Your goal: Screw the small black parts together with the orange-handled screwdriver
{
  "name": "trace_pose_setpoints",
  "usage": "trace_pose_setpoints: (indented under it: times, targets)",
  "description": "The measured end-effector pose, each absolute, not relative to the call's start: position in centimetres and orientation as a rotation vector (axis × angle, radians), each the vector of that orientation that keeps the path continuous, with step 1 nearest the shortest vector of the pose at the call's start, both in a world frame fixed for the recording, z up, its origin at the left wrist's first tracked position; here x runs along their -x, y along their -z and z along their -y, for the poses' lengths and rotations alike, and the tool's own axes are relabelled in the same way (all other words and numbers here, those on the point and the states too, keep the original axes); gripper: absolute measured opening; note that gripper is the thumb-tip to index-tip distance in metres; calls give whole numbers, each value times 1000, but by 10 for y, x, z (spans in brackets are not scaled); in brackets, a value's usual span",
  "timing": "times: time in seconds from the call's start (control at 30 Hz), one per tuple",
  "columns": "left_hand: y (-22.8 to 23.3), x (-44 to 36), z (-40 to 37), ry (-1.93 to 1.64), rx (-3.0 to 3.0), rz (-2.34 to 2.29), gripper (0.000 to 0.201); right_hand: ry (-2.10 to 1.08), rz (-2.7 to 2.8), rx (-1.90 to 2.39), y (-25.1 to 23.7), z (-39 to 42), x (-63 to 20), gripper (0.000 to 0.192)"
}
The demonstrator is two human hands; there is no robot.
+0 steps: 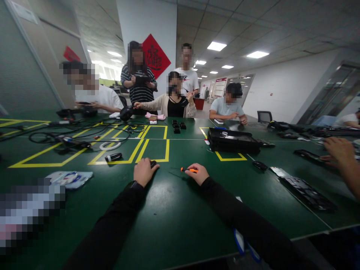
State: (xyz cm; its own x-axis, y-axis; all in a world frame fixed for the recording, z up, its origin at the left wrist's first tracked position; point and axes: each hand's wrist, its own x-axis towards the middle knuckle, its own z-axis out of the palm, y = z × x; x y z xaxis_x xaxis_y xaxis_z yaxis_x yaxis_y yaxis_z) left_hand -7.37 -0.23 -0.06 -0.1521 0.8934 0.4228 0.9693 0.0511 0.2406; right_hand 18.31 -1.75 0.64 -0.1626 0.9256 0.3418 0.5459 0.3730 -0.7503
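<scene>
My left hand (144, 172) rests low over the green table, its fingers closed around a small black object (153, 164). Only one end of that object shows past the fingers, so its kind is unclear. To the right, my right hand (199, 173) grips a screwdriver (186, 170) with an orange and black handle. Its thin dark shaft seems to point left, towards my left hand, and the two hands are apart. Beyond my left hand, a black cylinder with a white band (113, 158) lies near the yellow tape lines.
A black case (233, 141) stands at the back right. Near the right edge lie an opened device panel (305, 189) and a co-worker's hand (339, 150). Black cables (53, 137) sprawl at left, beside a white ring (110, 145). Several people are across the table, near small black blocks (176, 131).
</scene>
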Motion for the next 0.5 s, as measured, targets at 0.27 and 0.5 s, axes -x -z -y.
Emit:
trace_pose_setpoints:
  times: [0.27,0.5]
  targets:
    - [4,1,4,1330,2074,2179,34,-863,1655,1177,-11,20,-181,23]
    - [6,8,-2,1576,2215,2030,27,-713,1742,1188,-10,19,-185,18]
